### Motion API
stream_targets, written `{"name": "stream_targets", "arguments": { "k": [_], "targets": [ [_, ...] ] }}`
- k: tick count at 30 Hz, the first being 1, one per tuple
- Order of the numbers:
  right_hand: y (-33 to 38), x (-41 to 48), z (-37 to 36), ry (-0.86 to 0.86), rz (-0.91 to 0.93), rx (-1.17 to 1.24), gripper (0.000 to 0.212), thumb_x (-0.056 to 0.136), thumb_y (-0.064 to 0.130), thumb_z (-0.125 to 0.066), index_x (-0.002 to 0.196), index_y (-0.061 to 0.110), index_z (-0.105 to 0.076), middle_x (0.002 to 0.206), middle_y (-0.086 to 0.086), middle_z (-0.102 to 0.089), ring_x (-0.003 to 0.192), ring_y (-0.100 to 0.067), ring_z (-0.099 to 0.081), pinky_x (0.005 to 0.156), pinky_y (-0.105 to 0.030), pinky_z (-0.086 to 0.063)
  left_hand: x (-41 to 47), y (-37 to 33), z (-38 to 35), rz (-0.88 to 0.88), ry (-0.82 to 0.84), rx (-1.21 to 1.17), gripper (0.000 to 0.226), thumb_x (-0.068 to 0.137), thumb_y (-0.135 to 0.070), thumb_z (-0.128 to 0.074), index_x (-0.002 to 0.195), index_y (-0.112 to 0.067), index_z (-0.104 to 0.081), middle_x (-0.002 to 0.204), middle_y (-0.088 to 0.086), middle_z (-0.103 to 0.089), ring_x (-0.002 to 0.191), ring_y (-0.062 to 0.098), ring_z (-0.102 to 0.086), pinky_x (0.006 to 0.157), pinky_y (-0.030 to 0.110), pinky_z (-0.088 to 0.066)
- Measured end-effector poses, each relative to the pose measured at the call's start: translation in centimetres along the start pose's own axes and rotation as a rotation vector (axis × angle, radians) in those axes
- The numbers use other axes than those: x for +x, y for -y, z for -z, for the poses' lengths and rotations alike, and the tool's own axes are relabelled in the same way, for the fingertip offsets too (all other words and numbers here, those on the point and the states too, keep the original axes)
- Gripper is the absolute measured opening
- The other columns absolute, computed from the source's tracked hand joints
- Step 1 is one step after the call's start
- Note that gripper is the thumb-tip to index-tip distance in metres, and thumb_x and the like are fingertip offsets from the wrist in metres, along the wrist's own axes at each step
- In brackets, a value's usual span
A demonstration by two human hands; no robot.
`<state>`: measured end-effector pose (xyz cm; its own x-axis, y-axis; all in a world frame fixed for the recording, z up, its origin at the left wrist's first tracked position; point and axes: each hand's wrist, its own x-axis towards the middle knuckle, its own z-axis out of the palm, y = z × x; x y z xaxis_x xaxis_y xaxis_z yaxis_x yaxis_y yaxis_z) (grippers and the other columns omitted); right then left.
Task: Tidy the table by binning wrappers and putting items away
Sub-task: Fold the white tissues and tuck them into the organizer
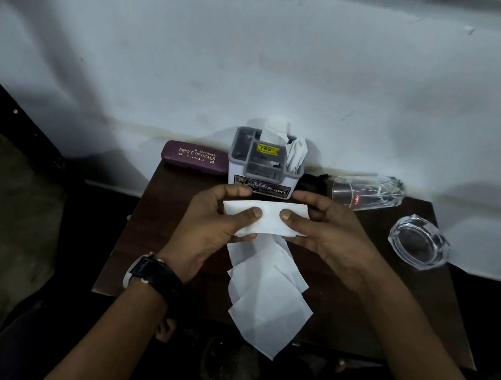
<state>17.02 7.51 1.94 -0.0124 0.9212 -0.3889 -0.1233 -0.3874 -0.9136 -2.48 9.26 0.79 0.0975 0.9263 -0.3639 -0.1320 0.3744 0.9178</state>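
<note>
Evidently, little is done: a folded paper (pixel 271 213) is pinched by left hand (pixel 213 226) and right hand (pixel 331 237), while loose sheets (pixel 270 302), toppled tumbler (pixel 369 191) and ashtray (pixel 418 246) are left untidied

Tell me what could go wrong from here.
The loose tissues overhang the table's near edge and could slide off. The glass tumbler lies on its side, so a nudge from the right hand, holding the folded tissue, might roll it. The ashtray sits close to the right edge, easily knocked off.

Left hand (pixel 209 232), right hand (pixel 328 237) side by side, thumbs on top, pinching paper sheet (pixel 269 222).
</note>
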Motion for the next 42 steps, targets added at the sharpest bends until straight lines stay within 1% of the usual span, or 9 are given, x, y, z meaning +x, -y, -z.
{"name": "stream_targets", "arguments": {
  "k": [3,6,9,13,21,25,33,39,42],
  "targets": [
    [0.2,0.2,-0.2,-0.109,0.03,0.017,0.033,0.084,-0.003,-0.075,0.115,0.007,-0.07,0.101,-0.01,-0.079,0.098,-0.024,-0.077,0.069,-0.029,-0.063,0.1,0.1,0.0,-0.017,-0.01,0.009,0.031,0.083,0.001,-0.08,0.11,-0.012,-0.07,0.113,0.008,-0.07,0.1,0.024,-0.072,0.065,0.03,-0.063],
    [0.9,0.4,-0.3,-0.05,0.055,-0.002,0.021,0.091,0.012,-0.072,0.112,0.008,-0.073,0.108,-0.01,-0.078,0.106,-0.023,-0.074,0.079,-0.03,-0.062,0.2,0.0,-0.1,-0.018,-0.005,-0.042,0.027,0.086,0.0,-0.077,0.107,-0.014,-0.071,0.117,0.013,-0.07,0.102,0.026,-0.072,0.066,0.029,-0.063],
    [0.8,0.4,-1.3,0.081,0.046,-0.059,0.023,0.098,0.021,-0.064,0.118,0.012,-0.071,0.115,-0.005,-0.077,0.109,-0.018,-0.073,0.09,-0.035,-0.06,-0.1,-0.3,-0.4,0.009,0.066,-0.11,0.027,0.088,-0.004,-0.076,0.113,-0.012,-0.07,0.12,0.013,-0.07,0.104,0.029,-0.074,0.073,0.034,-0.065],
    [0.6,0.9,-2.7,0.024,0.065,-0.051,0.025,0.101,0.028,-0.061,0.121,0.014,-0.065,0.118,-0.005,-0.075,0.111,-0.021,-0.072,0.092,-0.041,-0.06,-0.3,-0.3,-0.5,0.03,0.109,-0.123,0.033,0.087,-0.002,-0.077,0.118,-0.011,-0.068,0.124,0.015,-0.068,0.104,0.029,-0.075,0.074,0.032,-0.064],
    [1.2,0.8,-2.0,0.143,0.051,-0.249,0.021,0.099,0.014,-0.062,0.118,0.017,-0.072,0.114,-0.003,-0.077,0.108,-0.019,-0.073,0.091,-0.035,-0.06,-0.2,-0.3,-0.1,0.02,0.114,-0.133,0.034,0.085,0.001,-0.077,0.115,-0.013,-0.069,0.124,0.013,-0.067,0.104,0.03,-0.074,0.071,0.03,-0.063],
    [2.3,1.2,-2.0,-0.004,0.089,-0.256,0.015,0.093,0.01,-0.071,0.106,0.015,-0.075,0.104,-0.004,-0.079,0.1,-0.021,-0.076,0.078,-0.028,-0.062,0.1,-0.2,0.1,0.016,0.083,-0.13,0.033,0.085,0.002,-0.078,0.112,-0.014,-0.07,0.123,0.014,-0.068,0.104,0.031,-0.074,0.07,0.03,-0.063],
    [8.1,4.8,-3.1,-0.183,0.268,-0.386,0.01,0.088,0.001,-0.075,0.097,0.001,-0.074,0.087,-0.01,-0.076,0.064,-0.008,-0.073,0.057,-0.018,-0.058,0.7,-0.1,1.2,0.04,-0.121,-0.286,0.041,0.088,-0.002,-0.077,0.12,-0.015,-0.055,0.095,0.01,-0.076,0.075,0.018,-0.076,0.067,0.03,-0.061],
    [11.7,9.7,-5.6,-0.285,0.374,-0.636,0.02,0.076,0.004,-0.078,0.084,-0.013,-0.07,0.085,-0.021,-0.075,0.067,-0.023,-0.076,0.072,-0.053,-0.064,0.7,0.0,1.8,0.254,-0.111,-0.203,0.049,0.085,-0.03,-0.082,0.123,-0.027,-0.053,0.11,0.0,-0.076,0.094,0.019,-0.074,0.068,0.033,-0.059],
    [11.6,11.5,-7.0,-0.34,0.311,-0.652,0.033,0.071,0.002,-0.073,0.096,-0.018,-0.066,0.099,-0.02,-0.076,0.06,-0.02,-0.076,0.067,-0.052,-0.064,0.8,-0.1,1.9,0.241,-0.103,-0.187,0.042,0.085,-0.032,-0.081,0.119,-0.028,-0.057,0.103,-0.004,-0.078,0.092,0.018,-0.073,0.072,0.033,-0.057]
  ]
}}
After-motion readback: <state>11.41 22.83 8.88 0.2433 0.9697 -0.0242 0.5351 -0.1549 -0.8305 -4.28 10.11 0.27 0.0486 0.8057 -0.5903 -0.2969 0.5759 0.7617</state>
